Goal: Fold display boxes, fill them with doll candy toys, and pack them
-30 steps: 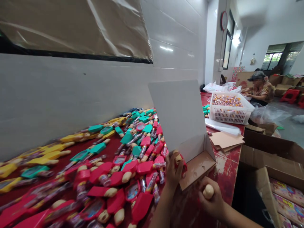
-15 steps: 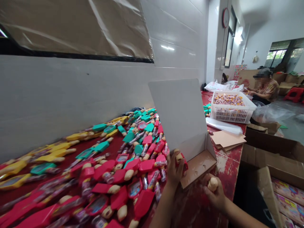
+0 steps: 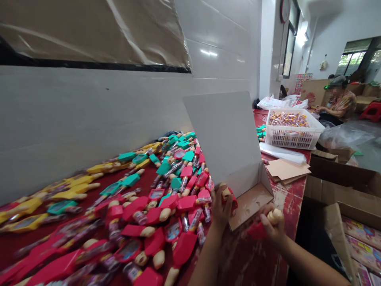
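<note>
My left hand (image 3: pixel 219 212) is closed around a red plastic toy (image 3: pixel 233 200) with a beige knob end, at the left edge of an open cardboard box (image 3: pixel 249 204). The box has a raised white lid (image 3: pixel 224 137) and a brown insert with round cut-outs. Closed too is my right hand (image 3: pixel 275 232), just in front of the box. It grips another toy by its beige knob (image 3: pixel 275 216); a blurred red part (image 3: pixel 257 231) shows beside the fingers. Left of the hands lies a heap of similar red toys (image 3: pixel 184 248), with small clear tubes attached.
Green (image 3: pixel 131 180) and yellow toys (image 3: pixel 73 193) lie farther left along the wall. A white plastic basket (image 3: pixel 294 133) of small wrapped items stands behind flat cardboard pieces (image 3: pixel 288 169). Open cartons (image 3: pixel 327 194) are at the right. A person (image 3: pixel 341 103) sits in the background.
My right hand has risen slightly and turned, so a red part of its toy now shows. The left hand keeps its hold beside the box. The view has shifted a little.
</note>
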Demonstrator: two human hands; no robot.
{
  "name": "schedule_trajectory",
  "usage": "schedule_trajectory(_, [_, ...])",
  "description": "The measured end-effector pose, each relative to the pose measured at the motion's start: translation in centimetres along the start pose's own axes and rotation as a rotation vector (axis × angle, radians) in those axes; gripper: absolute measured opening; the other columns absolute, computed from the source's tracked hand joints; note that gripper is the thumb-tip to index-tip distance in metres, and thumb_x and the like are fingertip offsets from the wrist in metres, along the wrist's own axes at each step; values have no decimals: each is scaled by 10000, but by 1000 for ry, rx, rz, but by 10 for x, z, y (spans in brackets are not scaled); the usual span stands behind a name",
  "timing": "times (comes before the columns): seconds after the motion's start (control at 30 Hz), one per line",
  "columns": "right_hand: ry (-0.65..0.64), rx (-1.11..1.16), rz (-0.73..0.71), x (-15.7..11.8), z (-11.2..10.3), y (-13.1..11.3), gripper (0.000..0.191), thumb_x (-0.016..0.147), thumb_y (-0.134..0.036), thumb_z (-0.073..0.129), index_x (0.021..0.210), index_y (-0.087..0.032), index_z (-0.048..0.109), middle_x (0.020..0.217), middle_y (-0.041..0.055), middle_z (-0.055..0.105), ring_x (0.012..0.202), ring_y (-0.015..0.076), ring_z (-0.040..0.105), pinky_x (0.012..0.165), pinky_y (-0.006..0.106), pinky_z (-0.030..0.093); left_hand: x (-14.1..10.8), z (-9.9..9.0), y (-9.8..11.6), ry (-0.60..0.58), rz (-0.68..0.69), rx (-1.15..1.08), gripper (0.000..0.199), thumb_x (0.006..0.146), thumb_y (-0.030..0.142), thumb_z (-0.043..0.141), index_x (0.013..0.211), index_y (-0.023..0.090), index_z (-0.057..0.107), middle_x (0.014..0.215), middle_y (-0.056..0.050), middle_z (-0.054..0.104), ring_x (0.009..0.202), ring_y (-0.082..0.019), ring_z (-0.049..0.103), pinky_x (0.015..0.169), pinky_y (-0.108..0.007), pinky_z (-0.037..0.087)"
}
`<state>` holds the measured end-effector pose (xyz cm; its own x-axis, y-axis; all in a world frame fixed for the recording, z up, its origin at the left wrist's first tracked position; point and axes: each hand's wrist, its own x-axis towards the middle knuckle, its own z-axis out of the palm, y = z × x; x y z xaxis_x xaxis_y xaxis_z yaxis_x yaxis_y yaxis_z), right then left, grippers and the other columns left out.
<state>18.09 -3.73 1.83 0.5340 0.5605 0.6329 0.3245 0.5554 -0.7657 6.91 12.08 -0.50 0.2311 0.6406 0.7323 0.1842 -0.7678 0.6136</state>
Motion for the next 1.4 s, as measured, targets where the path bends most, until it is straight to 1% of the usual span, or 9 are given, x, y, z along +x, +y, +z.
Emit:
schedule_trajectory(0.13, [62, 78, 2, 15, 30, 8, 196, 862, -311, 549, 749, -211, 423, 634, -21, 540, 533, 103, 534, 504, 221, 455, 0, 1, -2, 17, 3, 2, 342, 921, 432, 471, 1148, 185, 537, 1105, -118, 506, 1055, -244, 517, 905, -401, 448])
schedule_trajectory(0.27, [28, -9, -62, 14, 51, 23, 202, 868, -309, 536, 734, -209, 422, 624, -25, 511, 533, 94, 489, 514, 221, 428, -1, 3, -3, 34, 10, 26, 340, 912, 427, 482, 1143, 184, 543, 1106, -117, 497, 1039, -243, 527, 884, -398, 462])
schedule_trajectory(0.37, [-36, -43, -100, 8, 49, 25, 193, 870, -266, 517, 719, -210, 411, 603, -37, 476, 514, 87, 452, 511, 223, 396, 0, 3, -1, 50, 42, 17, 315, 913, 407, 485, 1120, 182, 556, 1092, -111, 503, 1029, -238, 530, 876, -391, 470])
schedule_trajectory(0.5, [-71, -127, -156, 4, 36, 18, 201, 852, -225, 506, 683, -212, 398, 590, -31, 463, 515, 96, 436, 510, 239, 359, 0, 3, 2, 52, 53, 34, 305, 918, 396, 481, 1125, 184, 553, 1077, -107, 525, 1031, -239, 526, 881, -398, 466])
schedule_trajectory(0.6, [-39, -167, -114, 6, 31, 18, 202, 840, -233, 520, 676, -212, 404, 586, -35, 448, 518, 98, 421, 516, 242, 354, 0, 2, 2, 53, 57, 55, 308, 916, 404, 486, 1121, 183, 552, 1073, -106, 524, 1021, -240, 530, 881, -406, 465])
schedule_trajectory(0.8, [1, 4, 4, 9, 32, 29, 251, 850, -267, 543, 676, -221, 367, 587, -54, 398, 509, 90, 386, 489, 224, 355, 1, 1, 2, 68, 82, 63, 304, 926, 396, 474, 1124, 179, 550, 1078, -109, 537, 1045, -241, 524, 895, -399, 460])
schedule_trajectory(1.0, [0, -63, 0, 6, 30, 30, 250, 840, -242, 525, 656, -222, 357, 579, -55, 387, 507, 89, 383, 494, 226, 349, 1, 1, 3, 76, 66, 51, 303, 919, 404, 482, 1102, 177, 565, 1080, -112, 512, 1005, -228, 548, 846, -372, 486])
schedule_trajectory(1.17, [-67, -191, 38, 12, 36, 19, 228, 768, -235, 530, 625, -221, 354, 549, -60, 382, 484, 80, 348, 475, 214, 305, -1, 3, 0, 70, 42, 39, 335, 913, 432, 486, 1120, 179, 561, 1095, -118, 522, 1047, -241, 532, 879, -393, 474])
schedule_trajectory(1.4, [-243, -378, 154, 43, 60, -3, 199, 687, -247, 490, 597, -227, 314, 494, -70, 372, 437, 73, 328, 425, 194, 243, -4, 4, -6, 58, -24, -7, 357, 897, 472, 510, 1138, 211, 549, 1072, -94, 505, 996, -232, 545, 834, -384, 488])
